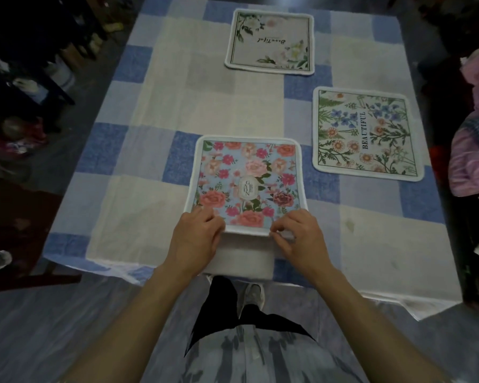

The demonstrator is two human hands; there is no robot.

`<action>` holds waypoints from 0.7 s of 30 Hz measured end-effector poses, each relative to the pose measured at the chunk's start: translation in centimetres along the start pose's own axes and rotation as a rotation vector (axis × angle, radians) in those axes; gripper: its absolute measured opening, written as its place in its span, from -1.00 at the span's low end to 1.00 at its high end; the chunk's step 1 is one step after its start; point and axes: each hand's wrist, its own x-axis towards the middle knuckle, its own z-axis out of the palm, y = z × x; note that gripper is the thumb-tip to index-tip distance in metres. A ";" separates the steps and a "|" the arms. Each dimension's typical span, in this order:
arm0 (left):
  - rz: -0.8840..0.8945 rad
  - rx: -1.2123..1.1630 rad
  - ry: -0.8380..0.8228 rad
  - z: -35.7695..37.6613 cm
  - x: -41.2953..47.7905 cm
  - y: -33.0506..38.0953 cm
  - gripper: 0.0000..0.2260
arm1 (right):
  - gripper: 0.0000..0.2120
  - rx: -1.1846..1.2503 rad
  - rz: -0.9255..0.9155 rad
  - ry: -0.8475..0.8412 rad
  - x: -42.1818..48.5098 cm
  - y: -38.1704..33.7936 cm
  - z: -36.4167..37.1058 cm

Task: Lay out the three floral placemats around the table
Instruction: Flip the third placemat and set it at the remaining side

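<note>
A pink-and-blue rose placemat (246,178) lies near the table's front edge, its near edge lifted slightly. My left hand (197,233) pinches its near left corner and my right hand (296,236) pinches its near right corner. A second placemat with blue and orange flowers and the word BEAUTIFUL (365,134) lies flat at the right side. A pale placemat with white flowers (270,41) lies flat at the far end.
The table wears a blue-and-cream checked cloth (150,150). Dark furniture and clutter (25,92) stand to the left, bundled pink and purple fabrics (473,161) to the right. My legs and a shoe (253,294) show below the front edge.
</note>
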 end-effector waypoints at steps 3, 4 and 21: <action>-0.053 -0.038 -0.033 0.2 -0.1 0.1 -0.87 | -0.88 0.009 0.024 0.025 0.0 0.0 0.0; -0.064 -0.046 -0.026 0.2 -0.1 0.1 -0.88 | -0.88 0.017 0.034 0.038 0.0 0.0 -0.1; -0.138 -0.122 0.065 -3.1 3.9 -2.2 -0.90 | -0.71 0.043 0.211 0.129 2.6 -0.8 -1.6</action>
